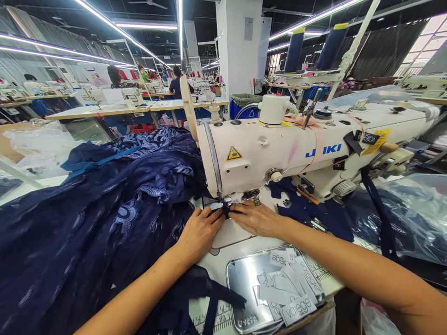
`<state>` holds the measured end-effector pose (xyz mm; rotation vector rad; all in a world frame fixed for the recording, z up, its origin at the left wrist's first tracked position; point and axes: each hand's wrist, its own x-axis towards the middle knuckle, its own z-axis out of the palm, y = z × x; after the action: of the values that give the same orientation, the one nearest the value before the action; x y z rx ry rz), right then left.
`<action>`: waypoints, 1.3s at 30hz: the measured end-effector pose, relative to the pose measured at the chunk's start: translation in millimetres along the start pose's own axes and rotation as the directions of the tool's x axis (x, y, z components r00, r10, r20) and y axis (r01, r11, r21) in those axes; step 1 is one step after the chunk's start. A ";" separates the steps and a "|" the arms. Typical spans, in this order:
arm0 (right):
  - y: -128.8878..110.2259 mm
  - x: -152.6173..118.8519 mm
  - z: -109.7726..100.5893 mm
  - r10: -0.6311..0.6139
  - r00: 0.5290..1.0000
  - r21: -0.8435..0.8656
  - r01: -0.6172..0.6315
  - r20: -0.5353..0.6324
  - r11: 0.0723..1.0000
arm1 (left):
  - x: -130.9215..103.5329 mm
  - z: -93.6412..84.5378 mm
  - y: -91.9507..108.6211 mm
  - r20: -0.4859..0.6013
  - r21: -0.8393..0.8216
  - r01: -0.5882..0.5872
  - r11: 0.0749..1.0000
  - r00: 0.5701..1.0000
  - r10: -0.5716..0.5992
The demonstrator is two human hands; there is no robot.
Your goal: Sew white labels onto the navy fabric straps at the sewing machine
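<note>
My left hand (203, 229) rests on the sewing machine bed (232, 233), its fingers bent and pressed down on navy fabric (226, 211) just in front of the presser foot. From the other side my right hand (256, 219) reaches in, fingertips closed on the same small piece of fabric, close to the left fingertips. Above both hands stands the white sewing machine (258, 153); the needle area is partly hidden by its head and my fingers. A large navy garment with pale blue embroidery (125, 216) is heaped left of the machine and runs toward my left hand.
A metal tray (240, 272) holds several printed white labels (296, 304) near the front edge. Navy scraps (328, 216) and a clear plastic bag (412, 209) lie right. Navy thread cones (295, 51) stand behind. Other people work at machines farther back.
</note>
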<state>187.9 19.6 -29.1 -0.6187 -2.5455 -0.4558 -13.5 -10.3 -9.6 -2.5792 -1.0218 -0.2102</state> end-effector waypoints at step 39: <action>0.2 0.8 -20.9 0.039 0.915 -0.029 -0.030 0.402 0.999 | 23.1 -1.6 -12.2 0.120 0.117 0.217 0.969 0.966 -0.231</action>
<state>195.1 11.3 -11.3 -0.8393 -2.9141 -0.3748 -5.0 11.9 1.3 -2.4084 -1.3386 -0.0410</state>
